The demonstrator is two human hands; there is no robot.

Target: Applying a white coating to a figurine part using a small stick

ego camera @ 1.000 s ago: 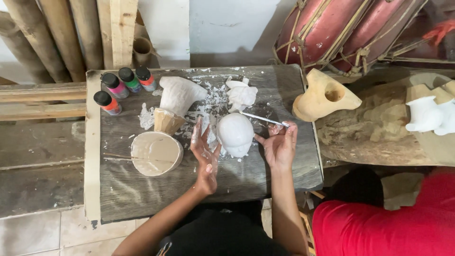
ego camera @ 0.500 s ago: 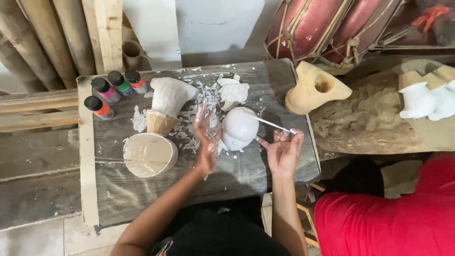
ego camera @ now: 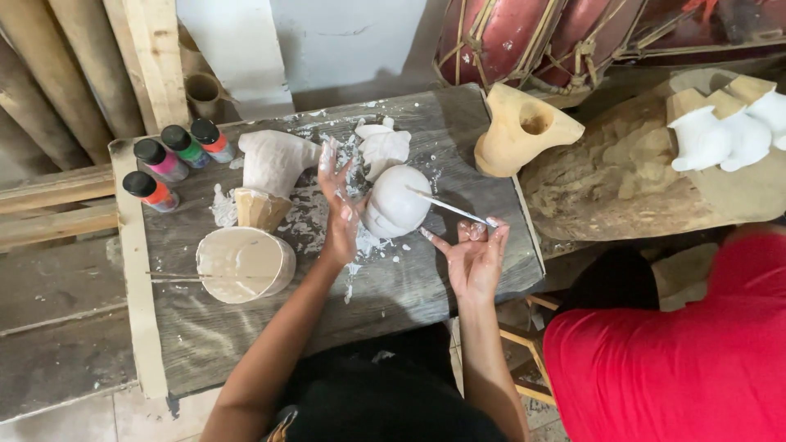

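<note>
A round white-painted figure [ego camera: 399, 199] stands in the middle of a worn wooden board [ego camera: 393, 286]. My left hand [ego camera: 340, 209] rests against its left side, fingers spread and smeared with white paint. My right hand [ego camera: 475, 254] is to the figure's right and grips a thin brush [ego camera: 446, 209], whose tip touches the figure's top. A smaller white carved piece [ego camera: 383, 147] lies just behind the figure.
A tan cup of paint [ego camera: 246, 263], a white mushroom-shaped carving [ego camera: 270, 168] and several small paint bottles [ego camera: 176, 155] sit on the board's left. An unpainted wooden carving [ego camera: 524, 131] stands at the right edge. A person in red [ego camera: 679, 352] sits at right, near white figures [ego camera: 729, 131].
The view has shifted slightly. My right hand has stayed by the figure's right side with the brush tip still on the figure; my left hand still steadies it.
</note>
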